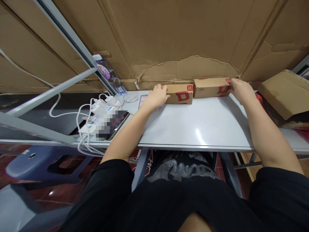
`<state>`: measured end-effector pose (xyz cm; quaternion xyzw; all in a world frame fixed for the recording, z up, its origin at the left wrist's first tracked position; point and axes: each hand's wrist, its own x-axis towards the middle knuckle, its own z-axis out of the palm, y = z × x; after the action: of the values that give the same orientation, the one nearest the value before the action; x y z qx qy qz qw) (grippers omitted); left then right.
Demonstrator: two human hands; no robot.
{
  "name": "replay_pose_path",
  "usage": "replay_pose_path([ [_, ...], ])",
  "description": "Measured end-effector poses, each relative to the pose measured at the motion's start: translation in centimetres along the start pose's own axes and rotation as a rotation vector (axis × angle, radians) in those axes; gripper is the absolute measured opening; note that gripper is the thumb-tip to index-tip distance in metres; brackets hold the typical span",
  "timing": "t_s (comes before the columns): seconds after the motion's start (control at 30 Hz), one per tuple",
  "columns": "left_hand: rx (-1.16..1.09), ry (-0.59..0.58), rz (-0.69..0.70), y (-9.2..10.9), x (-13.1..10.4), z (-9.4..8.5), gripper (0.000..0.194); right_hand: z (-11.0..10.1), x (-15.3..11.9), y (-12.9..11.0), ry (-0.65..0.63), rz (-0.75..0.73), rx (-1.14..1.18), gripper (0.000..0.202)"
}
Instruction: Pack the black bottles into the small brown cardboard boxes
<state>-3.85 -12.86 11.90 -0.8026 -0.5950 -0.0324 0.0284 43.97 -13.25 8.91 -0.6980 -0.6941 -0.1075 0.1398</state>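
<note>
Creased brown cardboard sheeting (169, 35) backs the glossy white bench (176, 125). Your left fingers (164, 88) clamp an oblong, red-printed brown cardboard box (178, 94) extending rightward; your right fingers (233, 83) clamp a similar tan carton (210, 88) extending leftward.

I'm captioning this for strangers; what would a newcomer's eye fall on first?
Probably the left cardboard box and right cardboard box, both red-printed, side by side near the back of the white tabletop, with the left hand and right hand at their outer ends. Next, perhaps, the white plugs and cables at the tabletop's left and the blue plastic stool below.
</note>
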Motion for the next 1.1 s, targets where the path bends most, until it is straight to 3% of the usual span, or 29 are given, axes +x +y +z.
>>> replay_pose_path([
  [0.13,0.0,0.055,-0.008,-0.5,0.7,0.7,0.061,0.5,0.3,0.5,0.008,-0.002,0.062,0.043],
  [0.3,-0.009,0.105,-0.038,-2.0,3.0,2.1,0.061,1.3,0.4,1.1,0.008,-0.017,0.154,0.028],
  [0.47,-0.063,0.16,0.016,-4.1,5.4,4.0,0.061,2.6,0.6,0.9,0.04,-0.028,0.178,0.03],
  [0.6,-0.1,0.171,0.067,-5.6,6.6,4.8,0.069,3.5,0.9,0.5,0.052,-0.039,0.169,0.032],
  [0.7,-0.074,0.109,0.026,-5.7,7.2,4.2,0.086,3.9,1.0,0.4,0.063,-0.051,0.155,0.028],
  [0.83,-0.096,0.015,0.128,-2.9,7.8,1.8,0.118,4.1,1.0,0.3,0.101,-0.069,0.216,0.022],
  [1.0,-0.227,0.042,0.475,4.7,10.7,0.0,0.11,4.0,0.9,0.4,0.193,-0.056,0.398,0.042],
  [1.1,-0.193,0.014,0.485,8.7,13.9,0.7,0.12,3.9,0.7,0.8,0.203,-0.002,0.445,0.058],
])
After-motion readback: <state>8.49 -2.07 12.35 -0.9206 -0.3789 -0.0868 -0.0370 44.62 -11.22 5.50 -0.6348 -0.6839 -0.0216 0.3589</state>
